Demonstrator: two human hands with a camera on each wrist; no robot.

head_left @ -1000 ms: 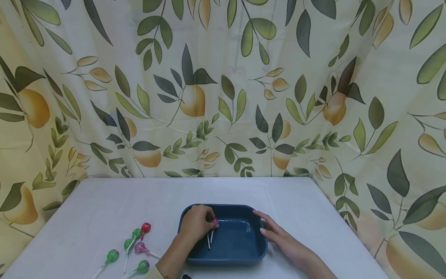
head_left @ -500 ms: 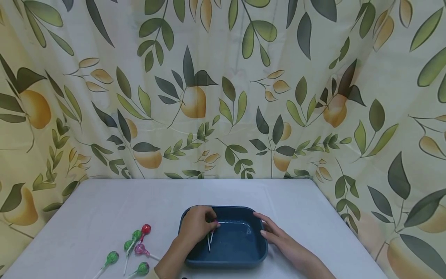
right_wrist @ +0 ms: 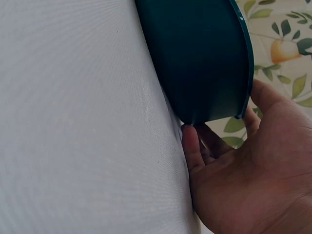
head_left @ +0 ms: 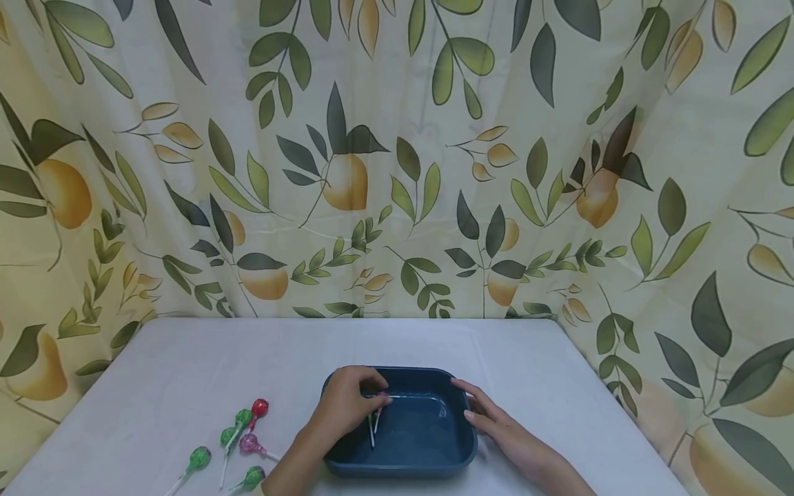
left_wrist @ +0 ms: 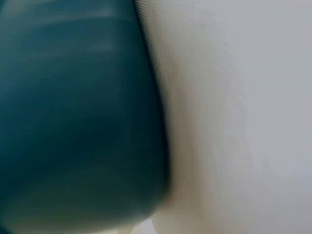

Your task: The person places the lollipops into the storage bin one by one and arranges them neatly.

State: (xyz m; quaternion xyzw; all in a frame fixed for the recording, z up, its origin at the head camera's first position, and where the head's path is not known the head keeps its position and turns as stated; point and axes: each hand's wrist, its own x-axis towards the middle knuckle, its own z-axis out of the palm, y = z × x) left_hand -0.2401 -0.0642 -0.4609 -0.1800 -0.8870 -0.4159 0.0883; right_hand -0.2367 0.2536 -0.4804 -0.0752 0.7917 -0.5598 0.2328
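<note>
A dark blue rectangular tray (head_left: 403, 470) stands on the white table. My left hand (head_left: 347, 403) reaches over its left side, thumb and forefinger slightly apart beside a pink lollipop, whose head is mostly hidden by the thumb. Two white sticks (head_left: 372, 434) lie in the tray below the fingers, one with a bit of green at its top. With fairly straight fingers, my right hand (head_left: 505, 427) touches the tray's right rim and outer wall, as the right wrist view also shows. Only the tray's wall (left_wrist: 87, 107) and the tabletop appear in the left wrist view.
Left of the tray lie several loose lollipops: a red one (head_left: 260, 408), a pink one (head_left: 250, 443) and green ones, such as the green lollipop (head_left: 200, 457) at the far left. A curtain (head_left: 409, 207) printed with leaves and fruit hangs behind the table (head_left: 205, 351).
My left wrist has shifted slightly left and down, and the pink lollipop head shows less behind the thumb. The right hand stays at the rim.
</note>
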